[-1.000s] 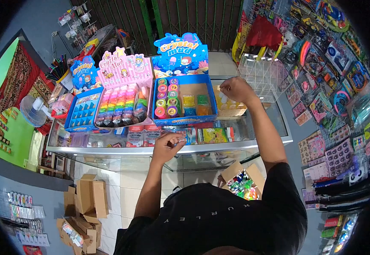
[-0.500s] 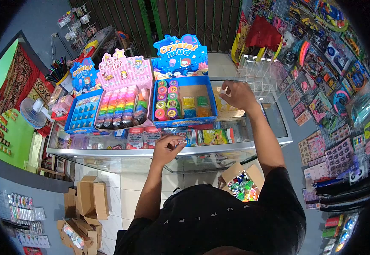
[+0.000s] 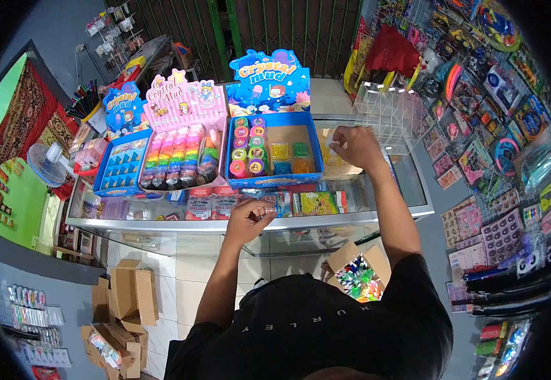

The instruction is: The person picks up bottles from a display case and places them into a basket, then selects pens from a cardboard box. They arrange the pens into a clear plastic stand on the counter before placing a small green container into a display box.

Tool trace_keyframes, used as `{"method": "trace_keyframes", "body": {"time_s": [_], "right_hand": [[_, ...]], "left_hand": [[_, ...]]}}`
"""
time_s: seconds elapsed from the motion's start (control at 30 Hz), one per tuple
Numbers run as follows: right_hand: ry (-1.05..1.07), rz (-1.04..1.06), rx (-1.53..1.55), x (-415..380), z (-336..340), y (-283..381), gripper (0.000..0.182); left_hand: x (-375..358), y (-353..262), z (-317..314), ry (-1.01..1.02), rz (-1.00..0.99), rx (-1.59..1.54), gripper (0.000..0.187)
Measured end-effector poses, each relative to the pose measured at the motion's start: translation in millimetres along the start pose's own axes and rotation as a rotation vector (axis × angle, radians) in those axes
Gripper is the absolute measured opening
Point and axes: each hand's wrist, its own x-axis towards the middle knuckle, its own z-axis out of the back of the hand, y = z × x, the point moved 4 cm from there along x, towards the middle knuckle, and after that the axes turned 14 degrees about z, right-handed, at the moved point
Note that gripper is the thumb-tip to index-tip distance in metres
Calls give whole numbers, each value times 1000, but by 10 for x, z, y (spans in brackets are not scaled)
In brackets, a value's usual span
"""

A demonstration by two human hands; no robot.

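My right hand [image 3: 359, 147] is above the glass counter, right of the large blue Crystal Mud box [image 3: 274, 183]. Its fingers are curled toward the thumb; whatever they pinch is too small to make out. Below it lies a pale yellowish piece [image 3: 340, 167]. In the blue box, round colourful tubs [image 3: 257, 154] stand in two columns, beside a few clear square tubs [image 3: 302, 166] of yellow, green, blue and orange. At the counter's front edge my left hand [image 3: 248, 223] is closed, fingers bent; I cannot make out anything in it.
A pink Crystal Mud box [image 3: 186, 104] with rainbow bottles and a smaller blue box [image 3: 123, 166] stand to the left. A clear divided rack [image 3: 386, 120] is at the right. Packets lie under the glass. Cardboard boxes [image 3: 126, 291] are on the floor; toys hang on the right wall.
The view has shifted slightly. My right hand has lowered a little and its fingers have drawn closer together. My left hand keeps its place at the counter edge.
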Motion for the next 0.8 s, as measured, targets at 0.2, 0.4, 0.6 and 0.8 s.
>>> {"method": "trace_keyframes", "body": {"time_s": [0.2,0.4,0.6,0.8], "right_hand": [[-10,6,22,1,-21,-3,20],[-28,12,26,2,7,35,22],[-70,-13,54,106,3,-32,22],[-52,-34,70,186,-111,-117,19]], "left_hand": [[11,31,1,-12,-18,4,20],[9,65,-1,-9,-12,-14,20],[9,46,14,-24,-47,65,19],[-10,-103,26,-34,-17,55,19]]}}
